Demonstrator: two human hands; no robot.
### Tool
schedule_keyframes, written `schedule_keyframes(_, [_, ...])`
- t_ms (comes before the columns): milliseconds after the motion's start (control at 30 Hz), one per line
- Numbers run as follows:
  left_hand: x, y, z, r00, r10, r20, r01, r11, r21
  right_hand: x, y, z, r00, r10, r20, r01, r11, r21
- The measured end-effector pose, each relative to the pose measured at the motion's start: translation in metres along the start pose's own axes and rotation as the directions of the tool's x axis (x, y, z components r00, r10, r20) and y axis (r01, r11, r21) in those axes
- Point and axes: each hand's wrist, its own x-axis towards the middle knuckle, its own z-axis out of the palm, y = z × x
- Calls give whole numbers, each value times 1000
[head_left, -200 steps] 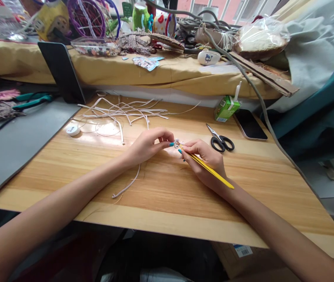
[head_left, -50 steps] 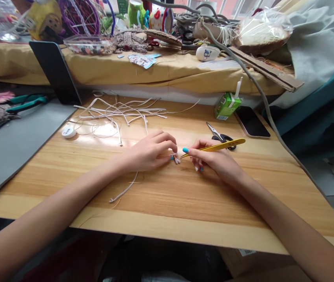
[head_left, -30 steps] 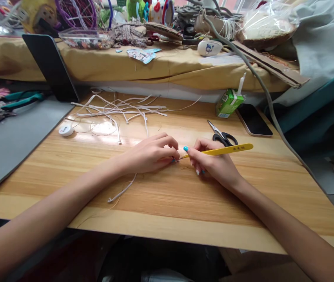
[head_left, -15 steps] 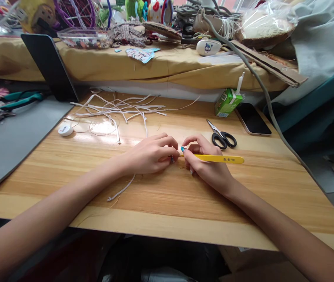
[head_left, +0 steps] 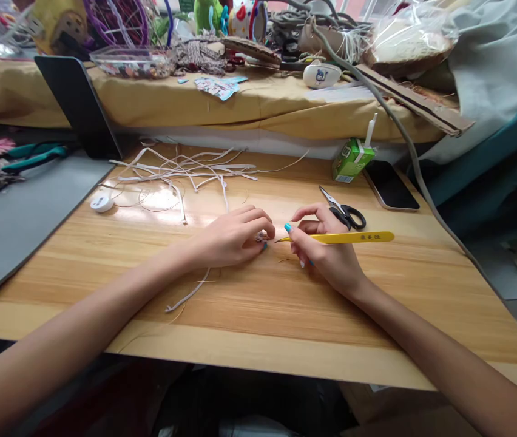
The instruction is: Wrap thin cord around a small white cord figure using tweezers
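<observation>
My left hand (head_left: 235,238) rests on the wooden table, its thumb and fingers pinched round the white cord (head_left: 261,236), which looks knotted or bunched there. One length of that cord seems to run out behind the hand, and another end (head_left: 189,297) lies in front of the wrist. Between the thumb and fingers of my right hand (head_left: 324,246) is a pair of yellow tweezers (head_left: 354,237). Their dark fine tip points left and ends just short of the left fingertips. Most of the bunched cord is hidden by the left fingers.
Behind the right hand lie black-handled scissors (head_left: 347,212), a phone (head_left: 390,185) and a green drink carton (head_left: 352,160). Loose white cords (head_left: 185,167) spread over the table's back left, beside a small white round lid (head_left: 101,202). A dark tablet (head_left: 76,106) leans against the cloth-covered ledge.
My right hand has drawn back to the right with the tweezers, whose tip now shows apart from the left fingers. The bunched cord in the left hand has come into sight.
</observation>
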Motion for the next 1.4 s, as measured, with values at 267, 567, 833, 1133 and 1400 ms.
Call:
schedule_keyframes(267, [0,-2,3,981,-195,1,189,948,-255,7,-1,-7,988,41,152,-49,998,51])
schedule_keyframes(567, [1,-11,-7,999,-38,-38,36,998,-47,11,-7,-16,963,181,202,-202,975,91])
schedule_keyframes(833, [1,-12,-3,1000,4,-22,-4,1000,-2,9,-7,-9,956,233,176,-253,962,100])
schedule_keyframes(1133, [-1,-9,-3,998,56,-27,-52,989,137,8,-6,-7,951,263,161,-278,957,80])
schedule_keyframes(1400, [-1,-9,-3,998,67,-15,-63,982,179,7,-3,-5,962,216,165,-226,973,45])
